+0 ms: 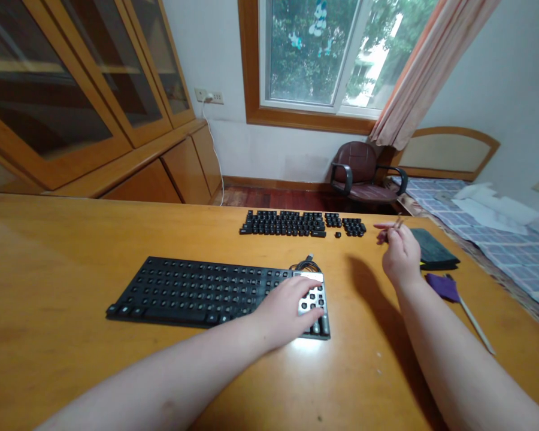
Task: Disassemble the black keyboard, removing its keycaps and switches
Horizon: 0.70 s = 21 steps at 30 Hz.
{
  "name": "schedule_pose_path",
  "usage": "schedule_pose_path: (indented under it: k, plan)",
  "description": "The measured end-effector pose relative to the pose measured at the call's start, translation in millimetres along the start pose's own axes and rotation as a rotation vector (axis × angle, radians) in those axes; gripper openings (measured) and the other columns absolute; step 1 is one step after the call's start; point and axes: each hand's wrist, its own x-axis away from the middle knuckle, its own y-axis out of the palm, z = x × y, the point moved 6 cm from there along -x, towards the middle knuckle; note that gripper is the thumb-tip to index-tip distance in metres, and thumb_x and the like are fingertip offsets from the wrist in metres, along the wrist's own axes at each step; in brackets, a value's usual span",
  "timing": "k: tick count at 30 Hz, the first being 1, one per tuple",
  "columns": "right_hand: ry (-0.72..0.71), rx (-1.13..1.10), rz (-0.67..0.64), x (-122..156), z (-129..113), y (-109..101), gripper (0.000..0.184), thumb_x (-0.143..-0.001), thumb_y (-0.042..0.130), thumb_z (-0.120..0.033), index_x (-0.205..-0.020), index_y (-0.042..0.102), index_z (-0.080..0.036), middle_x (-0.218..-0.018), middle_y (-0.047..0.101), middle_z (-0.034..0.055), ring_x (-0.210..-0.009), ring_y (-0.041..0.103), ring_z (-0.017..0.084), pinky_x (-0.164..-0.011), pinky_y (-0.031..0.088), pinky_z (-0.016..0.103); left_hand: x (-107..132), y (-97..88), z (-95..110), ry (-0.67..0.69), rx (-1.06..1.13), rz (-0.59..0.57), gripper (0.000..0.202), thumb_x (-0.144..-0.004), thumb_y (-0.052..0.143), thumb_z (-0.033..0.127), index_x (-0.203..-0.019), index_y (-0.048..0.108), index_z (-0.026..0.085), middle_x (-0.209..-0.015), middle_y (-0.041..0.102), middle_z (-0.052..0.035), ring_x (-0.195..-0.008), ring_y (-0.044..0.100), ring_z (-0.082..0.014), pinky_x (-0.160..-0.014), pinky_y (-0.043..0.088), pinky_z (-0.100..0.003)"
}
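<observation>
A black keyboard (193, 293) lies across the desk with most of its keycaps off, leaving bare switches; a few caps remain along its bottom row and at the number pad. My left hand (287, 305) rests on its right end, fingers spread over the number pad, holding nothing. My right hand (399, 254) is raised over the desk to the right, closed around a small thin two-pronged tool (399, 221) whose kind I cannot make out. Loose black keycaps (287, 223) stand in keyboard-like rows near the far edge. A coiled cable (308, 264) sits behind the keyboard.
On the right lie a dark folded cloth (433, 246), a purple cloth (443, 287) and a thin pale stick (476, 326). The wooden desk (72, 359) ends at the back before an office chair (362, 170). A glass-door cabinet (117, 72) stands left.
</observation>
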Motion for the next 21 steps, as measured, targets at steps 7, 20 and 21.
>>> schedule_pose_path:
  k: [7,20,21]
  plan:
    - [0.259,-0.306,-0.295,85,-60,17,0.035,-0.089,0.04,-0.044,-0.094,0.06,-0.015,-0.057,0.05,-0.001,-0.045,0.047,0.011,-0.042,0.037,0.022,10,21.8,7,0.129,-0.425,-0.129,0.068,-0.067,0.07,0.043,-0.126,0.046,0.018,-0.13,0.05,-0.0115,-0.119,0.043,-0.0296,-0.101,0.033,-0.046]
    - [0.213,-0.178,-0.432,99,-57,54,0.028,-0.088,0.041,-0.043,-0.079,0.053,-0.02,-0.068,0.064,0.0043,-0.06,0.06,0.018,-0.055,0.046,0.027,2,18.2,-5,0.109,-0.458,-0.059,0.057,-0.07,0.068,0.04,-0.12,0.052,0.019,-0.127,0.053,-0.011,-0.118,0.045,-0.0289,-0.1,0.034,-0.045]
    - [0.222,-0.168,-0.438,100,-58,54,0.028,-0.088,0.041,-0.043,-0.078,0.053,-0.02,-0.064,0.063,0.0032,-0.057,0.059,0.017,-0.053,0.045,0.026,2,18.1,-6,0.107,-0.457,-0.06,0.056,-0.07,0.068,0.04,-0.12,0.052,0.02,-0.127,0.053,-0.0109,-0.118,0.045,-0.029,-0.101,0.034,-0.045]
